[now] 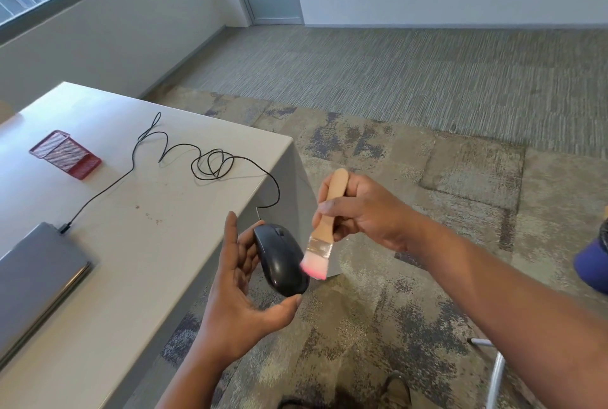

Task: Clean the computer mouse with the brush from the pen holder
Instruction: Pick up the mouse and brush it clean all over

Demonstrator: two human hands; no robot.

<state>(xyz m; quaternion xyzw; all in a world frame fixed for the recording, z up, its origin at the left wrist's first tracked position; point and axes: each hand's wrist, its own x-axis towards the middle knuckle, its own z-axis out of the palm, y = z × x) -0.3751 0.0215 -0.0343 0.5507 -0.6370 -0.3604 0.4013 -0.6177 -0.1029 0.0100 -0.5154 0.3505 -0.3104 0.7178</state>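
Head view: the right hand is gripping the brush against the mouse.
The left hand is cradling the mouse off the table edge, thumb curling beneath; pink bristles are touching its right flank. The red pen holder is lying far beyond the left hand.

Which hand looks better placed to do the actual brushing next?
The right hand: it grips the brush, pink bristles touching the mouse, which the left hand cradles beyond the table edge.
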